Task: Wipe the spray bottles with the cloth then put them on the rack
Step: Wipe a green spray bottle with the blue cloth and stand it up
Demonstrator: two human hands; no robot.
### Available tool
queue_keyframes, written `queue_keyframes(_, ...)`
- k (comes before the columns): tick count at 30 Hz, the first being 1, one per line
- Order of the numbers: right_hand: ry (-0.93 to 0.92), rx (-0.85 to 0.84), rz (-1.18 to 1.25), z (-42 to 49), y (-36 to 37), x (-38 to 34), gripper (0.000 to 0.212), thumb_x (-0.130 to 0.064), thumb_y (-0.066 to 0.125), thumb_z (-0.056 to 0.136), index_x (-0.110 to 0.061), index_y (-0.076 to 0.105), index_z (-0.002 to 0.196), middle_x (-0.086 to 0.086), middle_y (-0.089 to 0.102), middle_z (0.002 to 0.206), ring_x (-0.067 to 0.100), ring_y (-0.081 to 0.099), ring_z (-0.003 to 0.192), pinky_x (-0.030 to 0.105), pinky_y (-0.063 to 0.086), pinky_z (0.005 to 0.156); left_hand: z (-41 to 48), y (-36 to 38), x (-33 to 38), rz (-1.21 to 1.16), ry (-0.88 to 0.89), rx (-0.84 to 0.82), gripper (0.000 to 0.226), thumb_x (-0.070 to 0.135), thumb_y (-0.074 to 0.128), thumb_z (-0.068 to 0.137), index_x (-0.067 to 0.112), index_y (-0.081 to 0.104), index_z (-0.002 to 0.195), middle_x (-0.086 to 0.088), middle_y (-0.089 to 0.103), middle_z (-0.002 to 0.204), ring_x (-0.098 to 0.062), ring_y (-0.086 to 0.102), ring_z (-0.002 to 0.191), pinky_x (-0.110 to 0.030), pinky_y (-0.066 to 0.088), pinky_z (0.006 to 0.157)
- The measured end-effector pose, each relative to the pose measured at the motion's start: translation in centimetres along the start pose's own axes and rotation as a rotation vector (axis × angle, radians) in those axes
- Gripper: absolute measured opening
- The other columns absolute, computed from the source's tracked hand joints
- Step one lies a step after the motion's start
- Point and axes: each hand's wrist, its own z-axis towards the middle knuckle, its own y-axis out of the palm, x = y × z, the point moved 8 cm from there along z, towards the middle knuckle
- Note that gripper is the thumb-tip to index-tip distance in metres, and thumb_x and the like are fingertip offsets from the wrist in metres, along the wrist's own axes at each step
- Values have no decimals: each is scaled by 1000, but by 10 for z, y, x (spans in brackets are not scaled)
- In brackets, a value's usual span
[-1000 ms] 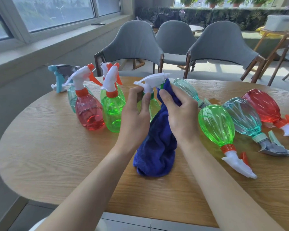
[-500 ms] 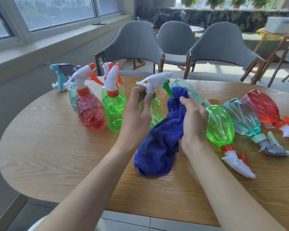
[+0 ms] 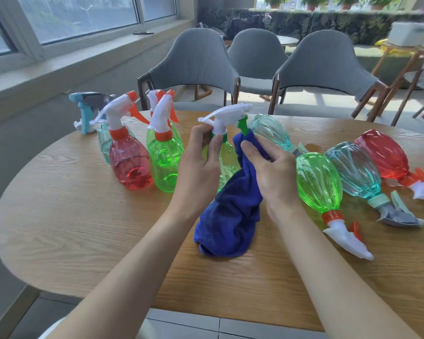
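Fingers (image 3: 215, 149) of left hand (image 3: 198, 167) curl round green bottle (image 3: 228, 160); right hand (image 3: 275, 176) pinches cloth (image 3: 233, 216); standing bottles (image 3: 130, 165) left, lying bottles (image 3: 318, 182) right.

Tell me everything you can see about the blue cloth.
The cloth is deep blue and looks like soft, fuzzy microfibre. It is bunched into a loose, crumpled roll, not spread flat. The right hand pinches its top end and presses it against the neck of the bottle, just under the green trigger. The left hand holds that bottle upright. From there the cloth hangs down, and its folded bottom end rests on the wooden table.
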Motion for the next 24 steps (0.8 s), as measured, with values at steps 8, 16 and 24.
queue_keyframes(8, 88, 20, -104, -6, -2, 7, 25, -25, 64, 93, -30, 78, 73, -16, 71, 73, 15, 65, 73, 40, 56, 79, -3, 0, 0, 39, 11, -6, 26, 9, 58, 108, 16, 58, 133, 7, 69, 122, -4, 63, 118, -24, 48, 105)
queue_keyframes(16, -97, -180, -324, -21, 18, -3, 29, -2, 58, 97, -26, 69, 85, -11, 65, 100, -4, 58, 91, 11, 40, 79, -7, 5, 3, 222, 85, -141, 77, -7, 69, 84, 14, 42, 153, 4, 58, 141, 3, 51, 133, -11, 36, 111)
queue_keyframes(24, 57, -118, -586, -14, -12, 22, 27, -14, 56, 98, -21, 63, 73, -14, 59, 61, 10, 53, 66, 16, 39, 59, 3, 16, -1, 443, 142, -102, 92, 8, 81, 92, 5, 24, 165, -13, 40, 162, -17, 34, 149, 2, 14, 112)
